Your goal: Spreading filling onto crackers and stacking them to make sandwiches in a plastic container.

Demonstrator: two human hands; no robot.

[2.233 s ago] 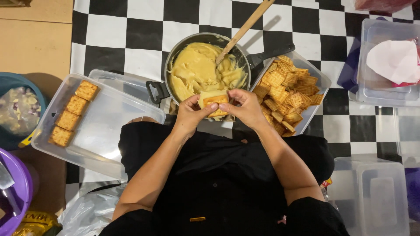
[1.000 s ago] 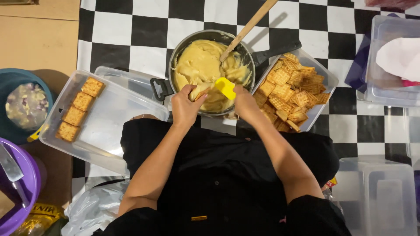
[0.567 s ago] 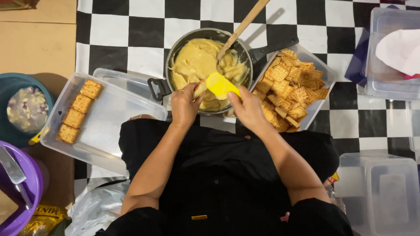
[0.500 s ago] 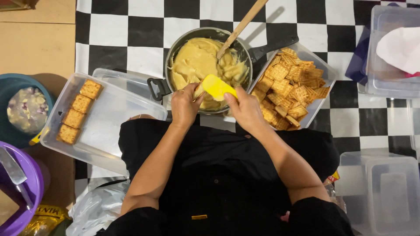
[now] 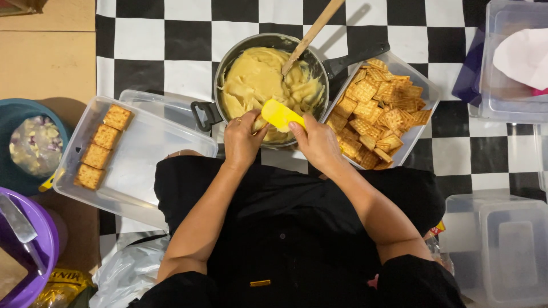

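Note:
My left hand (image 5: 242,140) holds a cracker (image 5: 260,123) at the near rim of a metal pan (image 5: 268,39); my fingers hide most of it. My right hand (image 5: 317,142) grips a yellow spatula (image 5: 279,115), whose blade lies over the cracker. The pan holds thick yellow cream (image 5: 254,80) with a wooden spoon (image 5: 311,35) standing in it. To the right, a clear tub (image 5: 427,86) is filled with several square crackers (image 5: 377,105). A clear tray (image 5: 151,151) on the left carries a row of several filled crackers (image 5: 101,146).
All this lies on a black-and-white chequered cloth (image 5: 182,40). A blue bowl (image 5: 11,111) of chopped bits and a purple bowl (image 5: 43,239) sit at the left. Clear lidded containers (image 5: 502,239) stand at the right, with another (image 5: 496,108) at top right. A plastic bag (image 5: 125,274) lies near my left knee.
Both hands held a cracker over the pan before. My right hand has since taken the yellow spatula and brought it over the cracker in my left hand.

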